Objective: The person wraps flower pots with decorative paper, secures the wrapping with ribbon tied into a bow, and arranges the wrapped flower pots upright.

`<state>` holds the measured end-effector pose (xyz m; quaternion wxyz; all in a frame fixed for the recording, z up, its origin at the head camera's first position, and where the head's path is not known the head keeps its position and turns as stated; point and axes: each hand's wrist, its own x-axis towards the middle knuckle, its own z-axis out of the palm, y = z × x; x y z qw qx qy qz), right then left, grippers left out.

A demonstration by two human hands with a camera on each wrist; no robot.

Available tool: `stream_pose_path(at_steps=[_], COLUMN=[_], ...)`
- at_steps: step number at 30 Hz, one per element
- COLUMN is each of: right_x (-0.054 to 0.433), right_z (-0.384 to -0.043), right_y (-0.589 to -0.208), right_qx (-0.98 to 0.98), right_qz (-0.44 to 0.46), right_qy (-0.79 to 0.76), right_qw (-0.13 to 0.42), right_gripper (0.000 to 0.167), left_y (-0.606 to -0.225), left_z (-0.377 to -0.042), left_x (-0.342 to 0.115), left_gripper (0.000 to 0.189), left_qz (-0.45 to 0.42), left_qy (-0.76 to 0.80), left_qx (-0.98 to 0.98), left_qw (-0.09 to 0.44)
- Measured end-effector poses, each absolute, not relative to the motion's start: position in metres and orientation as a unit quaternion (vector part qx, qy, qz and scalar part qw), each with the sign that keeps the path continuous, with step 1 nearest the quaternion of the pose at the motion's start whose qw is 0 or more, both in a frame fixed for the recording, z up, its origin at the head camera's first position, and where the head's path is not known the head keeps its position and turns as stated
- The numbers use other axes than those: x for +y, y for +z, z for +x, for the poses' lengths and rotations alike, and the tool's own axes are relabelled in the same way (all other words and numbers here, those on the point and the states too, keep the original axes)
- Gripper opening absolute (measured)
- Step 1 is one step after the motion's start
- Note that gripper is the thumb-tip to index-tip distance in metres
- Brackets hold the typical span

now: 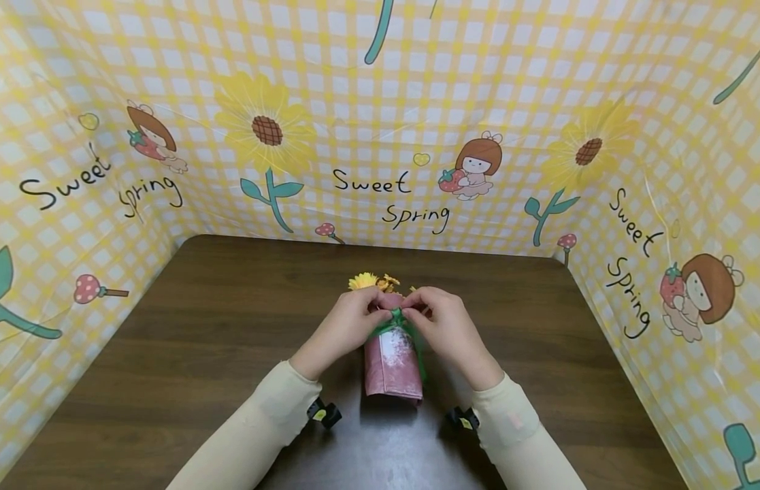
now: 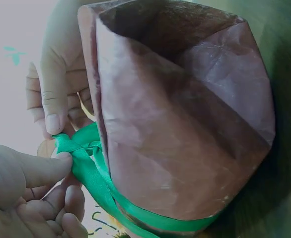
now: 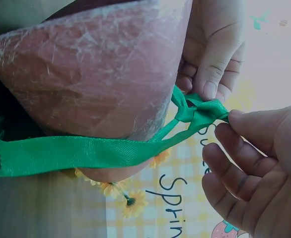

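A pink paper-wrapped bouquet [image 1: 392, 371] lies on the table, its yellow flowers [image 1: 362, 281] at the far end. Round its wrapper runs a green ribbon [image 3: 81, 153], looped and knotted near the flower end. My left hand [image 1: 350, 320] pinches the ribbon's knotted part between thumb and forefinger on one side. Opposite it, my right hand [image 1: 447, 323] pinches a ribbon loop with thumb and forefinger. Close up in the left wrist view, the wrapper's near end [image 2: 185, 29] gapes. One frayed ribbon tail hangs along the wrapper in the right wrist view.
The brown wooden table [image 1: 245, 286] spreads around the bouquet. A yellow checked cloth [image 1: 380, 116] with printed flowers and figures hangs along its back and both sides. Small black devices [image 1: 324, 413] sit at both wrists, near the table.
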<state>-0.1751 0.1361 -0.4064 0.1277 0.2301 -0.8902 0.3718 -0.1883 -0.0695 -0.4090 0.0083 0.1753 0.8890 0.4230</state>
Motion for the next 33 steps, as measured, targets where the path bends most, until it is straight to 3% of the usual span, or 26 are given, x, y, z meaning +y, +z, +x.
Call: stream_pose_path(at_steps=[33], right_x=[0.1394], right_z=[-0.1743], right_y=[-0.4025], right_qx=[-0.889], right_qz=[0.218], right_qy=[0.39], right_qw=[0.101], right_gripper=[0.006], left_y=[-0.4024], left_z=[-0.1891], left_x=[-0.0791], left_gripper=[0.013], left_qz=[0.137], left_qy=[0.469], left_qx=[0.872], left_qw=[0.017])
